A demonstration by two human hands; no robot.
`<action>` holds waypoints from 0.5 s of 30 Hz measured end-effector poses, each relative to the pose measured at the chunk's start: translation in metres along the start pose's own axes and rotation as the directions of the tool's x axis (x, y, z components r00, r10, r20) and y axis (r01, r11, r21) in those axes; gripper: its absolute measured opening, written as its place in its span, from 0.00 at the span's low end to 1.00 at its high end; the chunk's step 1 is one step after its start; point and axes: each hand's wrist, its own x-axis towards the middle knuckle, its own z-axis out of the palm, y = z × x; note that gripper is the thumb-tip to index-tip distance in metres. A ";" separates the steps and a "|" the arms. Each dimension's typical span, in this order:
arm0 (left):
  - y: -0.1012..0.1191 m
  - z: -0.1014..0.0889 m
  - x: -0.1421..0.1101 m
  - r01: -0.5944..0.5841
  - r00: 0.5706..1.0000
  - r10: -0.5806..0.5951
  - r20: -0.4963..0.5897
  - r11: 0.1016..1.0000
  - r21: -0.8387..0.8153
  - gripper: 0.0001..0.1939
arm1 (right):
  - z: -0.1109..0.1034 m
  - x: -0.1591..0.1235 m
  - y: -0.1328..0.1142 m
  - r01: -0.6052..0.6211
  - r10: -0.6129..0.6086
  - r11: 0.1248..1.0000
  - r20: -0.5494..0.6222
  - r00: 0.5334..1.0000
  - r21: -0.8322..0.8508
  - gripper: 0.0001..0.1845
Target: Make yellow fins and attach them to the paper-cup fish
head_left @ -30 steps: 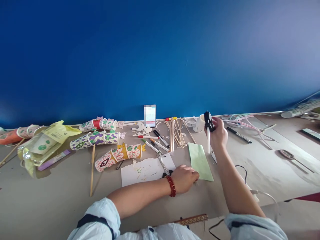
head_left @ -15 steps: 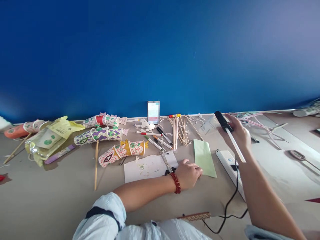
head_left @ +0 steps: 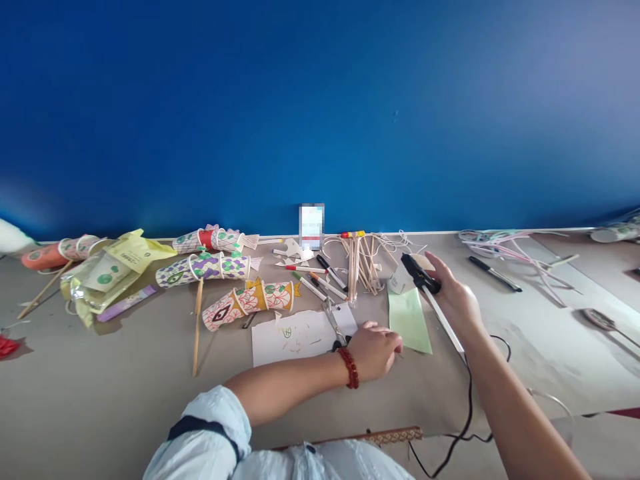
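Note:
My right hand (head_left: 457,300) is closed on a black glue gun (head_left: 419,273) with a long white glue stick (head_left: 445,327) sticking out of its back. A white paper cup (head_left: 399,280) is right beside the gun, partly hidden by it; whether my hand also touches the cup, I cannot tell. My left hand (head_left: 375,350) rests low over the table with its fingers curled, and what they hold, if anything, is too small to name. Just past these fingers lies a light green sheet (head_left: 410,323). Scissors (head_left: 339,327) lie on white paper (head_left: 295,337) by my left wrist.
Painted paper-cup fish (head_left: 250,303) and a yellow package (head_left: 120,270) are at the left. Markers (head_left: 320,287), wooden sticks (head_left: 367,267) and a phone (head_left: 311,227) stand or lie at the back. A black pen (head_left: 495,273) and pastel strips (head_left: 520,253) lie right; a black cord (head_left: 467,413) trails below.
My right hand has brought the glue gun left and nearer, and the paper cup has shifted the same way, next to the green sheet. The white power strip no longer shows. My left hand is almost still.

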 end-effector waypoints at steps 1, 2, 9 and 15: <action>0.001 -0.004 -0.006 -0.002 1.000 0.002 -0.008 1.000 -0.019 0.08 | -0.004 -0.002 -0.001 0.003 -0.002 1.000 -0.022 1.000 0.021 0.39; 0.003 -0.009 -0.014 -0.009 1.000 0.008 -0.025 0.998 -0.067 0.07 | -0.008 -0.005 -0.002 0.012 -0.010 0.999 -0.056 0.998 0.044 0.39; 0.006 -0.074 -0.104 0.105 0.860 -0.396 -0.322 0.755 -0.647 0.04 | -0.033 -0.047 -0.047 0.071 -0.038 0.988 -0.225 0.974 0.138 0.28; -0.017 -0.113 -0.162 0.072 0.612 -0.771 -0.177 0.277 -0.958 0.15 | 0.030 -0.106 -0.114 -0.042 -0.201 0.746 0.285 0.937 0.665 0.17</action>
